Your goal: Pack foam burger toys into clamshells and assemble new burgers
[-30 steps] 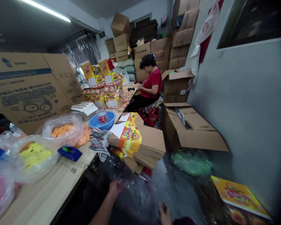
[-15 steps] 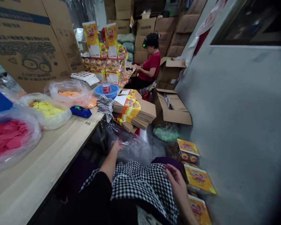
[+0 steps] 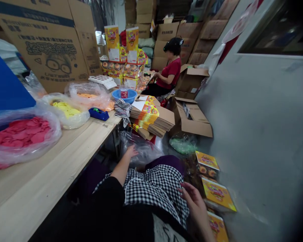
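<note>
My left hand (image 3: 131,152) reaches forward beside the table edge, its fingers stretched out and apart. It is right at a clear plastic bag (image 3: 146,151) that hangs low in front of my knees; whether the fingertips touch the film I cannot tell. My right hand (image 3: 194,199) hovers by the right side of my checked apron (image 3: 151,185), fingers loosely bent and apart, with nothing in it. Just beyond the bag is a stack of flattened printed cartons (image 3: 154,117). To the right of my right hand stand yellow printed boxes (image 3: 218,194) on the floor.
On the wooden table (image 3: 65,161) lie bags of pink pieces (image 3: 25,132), yellow pieces (image 3: 67,109) and orange pieces (image 3: 91,97), a blue tape dispenser (image 3: 99,114) and a blue basin (image 3: 126,95). A co-worker (image 3: 170,72) sits beyond. An open carton (image 3: 195,126) stands ahead, a grey wall at right.
My left hand's fingers have spread from a closer grip at the plastic bag, and the bag has settled lower. My view has turned slightly left. The right hand stays by the apron.
</note>
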`<move>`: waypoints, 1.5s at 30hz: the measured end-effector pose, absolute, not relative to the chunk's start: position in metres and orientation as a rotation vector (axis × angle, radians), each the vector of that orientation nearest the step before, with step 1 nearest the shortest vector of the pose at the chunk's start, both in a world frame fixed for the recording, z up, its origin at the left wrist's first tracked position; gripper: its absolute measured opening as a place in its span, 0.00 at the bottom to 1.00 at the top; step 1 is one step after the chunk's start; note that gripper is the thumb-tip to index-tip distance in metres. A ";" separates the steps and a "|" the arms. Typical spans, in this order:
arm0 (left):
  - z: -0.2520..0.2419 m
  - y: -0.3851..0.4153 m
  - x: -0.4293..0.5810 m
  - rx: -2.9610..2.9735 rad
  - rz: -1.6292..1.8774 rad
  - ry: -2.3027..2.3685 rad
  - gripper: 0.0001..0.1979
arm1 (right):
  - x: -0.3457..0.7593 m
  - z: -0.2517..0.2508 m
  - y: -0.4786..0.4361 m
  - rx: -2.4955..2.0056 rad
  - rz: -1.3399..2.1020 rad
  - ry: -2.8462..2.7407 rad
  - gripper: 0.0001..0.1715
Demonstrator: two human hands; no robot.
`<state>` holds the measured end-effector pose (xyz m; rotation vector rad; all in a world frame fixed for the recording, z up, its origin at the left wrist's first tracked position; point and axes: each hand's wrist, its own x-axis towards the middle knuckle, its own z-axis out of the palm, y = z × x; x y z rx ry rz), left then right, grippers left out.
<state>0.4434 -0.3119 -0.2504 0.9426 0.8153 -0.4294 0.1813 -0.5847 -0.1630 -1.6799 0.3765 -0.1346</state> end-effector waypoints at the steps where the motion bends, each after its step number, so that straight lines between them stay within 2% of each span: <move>1: -0.248 -0.310 0.441 0.951 -0.432 0.802 0.17 | 0.186 -0.163 -0.583 -1.716 -0.126 0.351 0.24; 11: -0.225 -0.253 0.391 0.979 -0.449 0.725 0.16 | 0.223 -0.158 -0.556 -1.977 0.024 -0.029 0.18; 22: -0.211 -0.211 0.325 0.968 -0.368 0.708 0.12 | 0.229 -0.159 -0.540 -1.952 0.120 -0.195 0.17; 31: -0.202 -0.193 0.276 0.910 -0.208 0.770 0.13 | 0.258 -0.166 -0.527 -1.949 0.295 -0.335 0.17; 39: -0.163 -0.202 0.222 1.003 0.032 0.745 0.15 | 0.301 -0.193 -0.516 -1.932 0.483 -0.474 0.20; 45: -0.122 -0.213 0.184 1.186 0.107 0.714 0.15 | 0.312 -0.164 -0.491 -1.892 0.602 -0.453 0.23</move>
